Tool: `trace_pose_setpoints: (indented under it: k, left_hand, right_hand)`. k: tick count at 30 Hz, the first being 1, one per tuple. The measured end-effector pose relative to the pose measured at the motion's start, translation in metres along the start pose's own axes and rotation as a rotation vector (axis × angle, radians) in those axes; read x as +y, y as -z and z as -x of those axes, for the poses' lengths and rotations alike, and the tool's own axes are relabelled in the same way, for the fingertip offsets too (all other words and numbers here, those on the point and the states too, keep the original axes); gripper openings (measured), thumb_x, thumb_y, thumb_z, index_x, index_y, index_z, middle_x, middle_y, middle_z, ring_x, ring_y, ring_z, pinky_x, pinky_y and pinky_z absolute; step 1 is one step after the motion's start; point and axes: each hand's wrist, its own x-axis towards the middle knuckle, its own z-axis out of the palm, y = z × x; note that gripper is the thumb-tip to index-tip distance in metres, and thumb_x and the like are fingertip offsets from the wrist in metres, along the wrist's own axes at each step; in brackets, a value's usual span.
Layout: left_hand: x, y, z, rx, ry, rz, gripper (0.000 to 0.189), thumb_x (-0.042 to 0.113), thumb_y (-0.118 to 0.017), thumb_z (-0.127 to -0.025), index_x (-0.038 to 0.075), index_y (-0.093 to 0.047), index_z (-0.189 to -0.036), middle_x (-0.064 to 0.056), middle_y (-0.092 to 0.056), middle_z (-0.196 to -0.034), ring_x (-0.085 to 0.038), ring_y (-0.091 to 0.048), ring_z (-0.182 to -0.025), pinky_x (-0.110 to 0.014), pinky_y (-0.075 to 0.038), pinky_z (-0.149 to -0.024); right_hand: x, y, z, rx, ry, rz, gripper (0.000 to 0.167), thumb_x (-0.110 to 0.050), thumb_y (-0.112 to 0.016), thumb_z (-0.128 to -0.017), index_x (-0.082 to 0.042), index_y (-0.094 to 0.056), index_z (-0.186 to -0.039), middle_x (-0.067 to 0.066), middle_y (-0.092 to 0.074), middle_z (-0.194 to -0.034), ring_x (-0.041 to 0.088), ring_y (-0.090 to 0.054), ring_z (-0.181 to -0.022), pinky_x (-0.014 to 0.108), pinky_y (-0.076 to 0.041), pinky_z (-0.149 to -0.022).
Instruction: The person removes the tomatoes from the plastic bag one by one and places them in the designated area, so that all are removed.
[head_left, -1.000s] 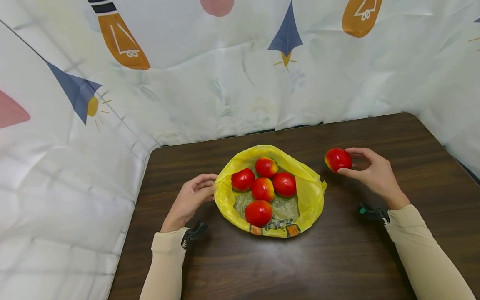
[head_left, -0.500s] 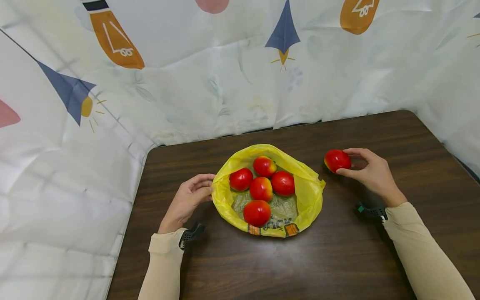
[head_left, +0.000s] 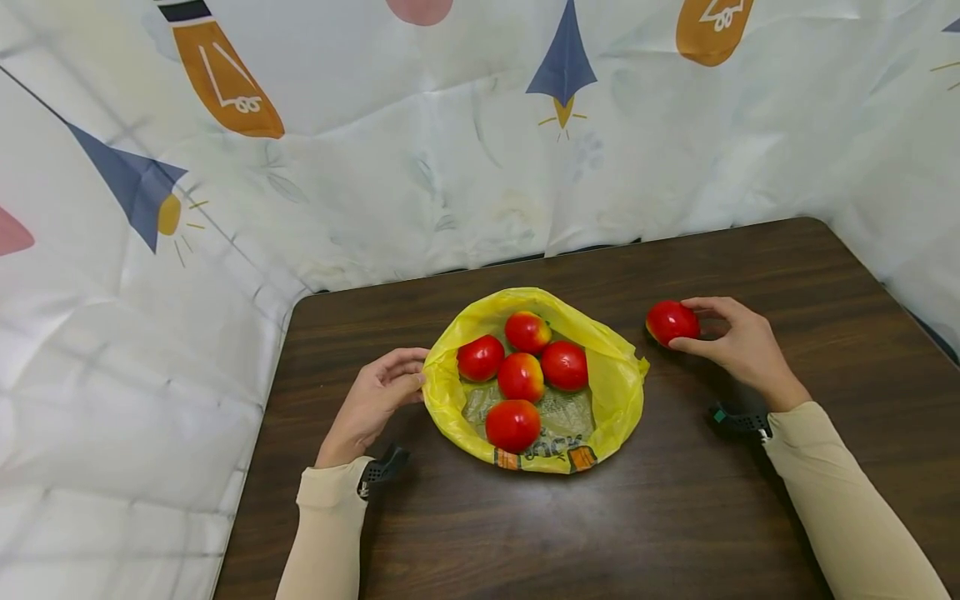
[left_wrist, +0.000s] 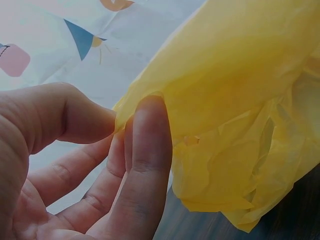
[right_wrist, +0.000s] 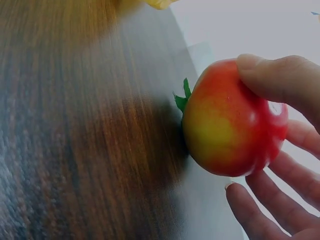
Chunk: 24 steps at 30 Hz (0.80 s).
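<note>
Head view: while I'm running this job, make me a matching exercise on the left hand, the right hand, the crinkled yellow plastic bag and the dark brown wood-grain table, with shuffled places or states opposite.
Things:
1. left hand
2. right hand
3. crinkled yellow plastic bag
4. dark brown wood-grain table

Places or states:
A. open-mouthed, with five glossy red rounded fruits visible inside
B. underneath the bag
C. holding a glossy red-and-yellow rounded fruit outside the bag
D. pinching the bag's edge

Pairs: 1-D, 2-C, 3-A, 4-B
</note>
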Motion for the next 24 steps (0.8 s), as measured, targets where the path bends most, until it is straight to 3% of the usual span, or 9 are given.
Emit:
trace_pose_setpoints:
  k: [3,8,10,15,24]
  left_hand:
    - [0.000,0.000,0.000,0.003,0.006,-0.002,0.041,0.018,-0.066,-0.101,0.006,-0.057,-0.140,-0.005,-0.070,-0.115,-0.013,-0.071,-0.097,-0.026,-0.062,-0.090]
    - [0.000,-0.001,0.000,0.002,0.004,0.005,0.042,0.018,-0.066,-0.101,0.006,-0.057,-0.140,-0.003,-0.070,-0.114,-0.013,-0.071,-0.097,-0.027,-0.063,-0.089]
    - [0.000,0.000,0.001,0.001,0.000,0.008,0.042,0.017,-0.066,-0.101,0.006,-0.057,-0.140,-0.002,-0.070,-0.113,-0.012,-0.071,-0.097,-0.027,-0.063,-0.089]
    - [0.000,0.001,0.002,-0.008,-0.012,0.025,0.042,0.017,-0.066,-0.101,0.004,-0.056,-0.140,0.001,-0.071,-0.111,-0.011,-0.071,-0.096,-0.027,-0.063,-0.089]
    - [0.003,-0.001,0.002,-0.025,-0.049,0.055,0.043,0.016,-0.067,-0.100,0.002,-0.057,-0.139,0.002,-0.071,-0.108,-0.010,-0.072,-0.093,-0.028,-0.063,-0.088]
  right_hand:
    - [0.000,0.000,0.000,0.006,0.010,-0.003,0.065,-0.038,-0.087,-0.083,-0.011,-0.062,-0.137,0.017,-0.060,-0.141,0.031,-0.065,-0.114,-0.008,-0.038,-0.079]
    - [0.001,-0.001,0.000,0.009,0.014,-0.016,0.064,-0.038,-0.087,-0.083,-0.014,-0.063,-0.137,0.012,-0.061,-0.141,-0.006,-0.063,-0.100,-0.007,-0.041,-0.081]
    - [0.000,-0.001,0.000,0.004,0.014,-0.016,0.064,-0.039,-0.086,-0.083,-0.013,-0.062,-0.137,0.012,-0.061,-0.142,-0.003,-0.066,-0.101,-0.007,-0.041,-0.082]
    - [-0.005,-0.001,0.001,0.000,0.019,0.001,0.064,-0.039,-0.086,-0.084,-0.012,-0.061,-0.138,0.013,-0.061,-0.142,0.032,-0.066,-0.113,-0.008,-0.039,-0.082]
    - [-0.024,0.004,0.007,0.068,0.069,0.033,0.062,-0.034,-0.086,-0.085,-0.014,-0.062,-0.139,0.012,-0.064,-0.134,0.026,-0.065,-0.107,-0.010,-0.034,-0.086]
